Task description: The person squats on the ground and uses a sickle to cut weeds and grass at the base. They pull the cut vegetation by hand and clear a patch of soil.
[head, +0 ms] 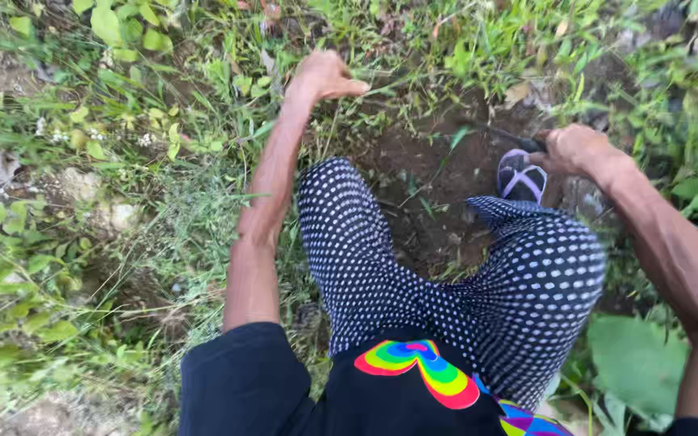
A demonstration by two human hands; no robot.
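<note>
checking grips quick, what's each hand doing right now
Left hand: closed in a loose fist down in the weeds; whether it holds any cannot be told.
Right hand: closed around a dark tool handle.

R hand (573, 150) grips dark tool (504, 134); L hand (326, 77) in weeds (203, 89).

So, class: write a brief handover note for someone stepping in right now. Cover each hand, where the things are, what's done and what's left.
Left hand: closed in the grass and weeds, apparently gripping a tuft.
Right hand: shut on a dark tool handle, tip towards the soil.
Bare soil patch: already cleared, in front of the sandalled foot.
Left: weeds ring the patch on all sides.
</note>
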